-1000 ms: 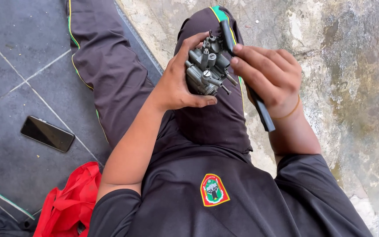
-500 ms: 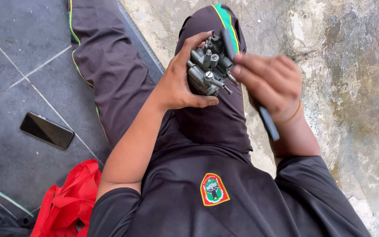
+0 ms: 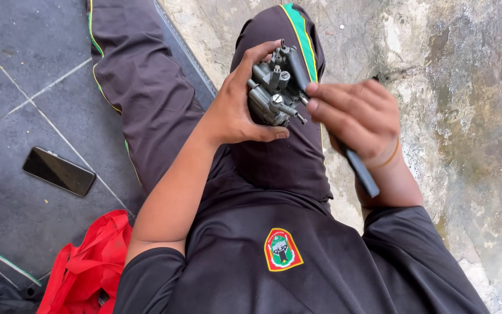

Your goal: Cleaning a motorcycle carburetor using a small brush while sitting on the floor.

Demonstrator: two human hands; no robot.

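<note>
A small grey metal carburetor (image 3: pixel 274 87), studded with screws and short brass-tipped stubs, sat above the person's raised right knee (image 3: pixel 289 35), gripped in the left hand (image 3: pixel 233 110): the thumb pressed under its lower edge and the fingers curled over its far side, clamped firmly around the body. The right hand (image 3: pixel 352 119) was closed around a long black tool (image 3: pixel 360 168), its fingers wrapped tight together over the shaft, with the tool's upper end lying against the carburetor's top right side and its lower end jutting out past the wrist. Below lay the dark shirt with a stitched badge (image 3: pixel 283 249). On the grey floor tiles to the left rested a black phone (image 3: pixel 59 171), and nearer the body a red cloth bag (image 3: pixel 88 267). Rough concrete (image 3: pixel 466 87) spread to the right.
</note>
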